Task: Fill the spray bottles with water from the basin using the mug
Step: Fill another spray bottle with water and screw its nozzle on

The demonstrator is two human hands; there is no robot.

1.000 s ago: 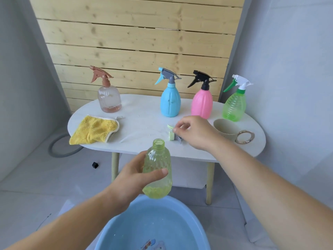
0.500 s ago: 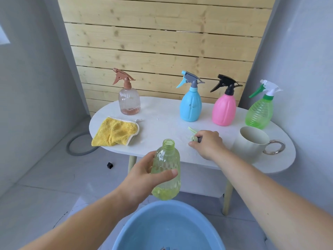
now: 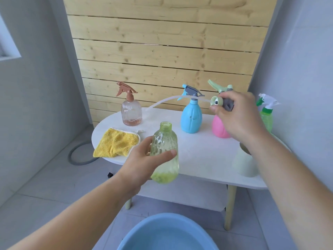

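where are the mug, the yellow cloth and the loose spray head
mug (image 3: 243,165), head view, on its outer side wall
yellow cloth (image 3: 117,145), head view, on its middle
loose spray head (image 3: 217,87), head view, on its green upper part

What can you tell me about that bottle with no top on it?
The open bottle is pale yellow-green, see-through plastic with a faceted body and a threaded neck; its spray top is off. A little liquid sits at the bottom. It is held roughly upright in front of the table, and the left hand grips its middle.
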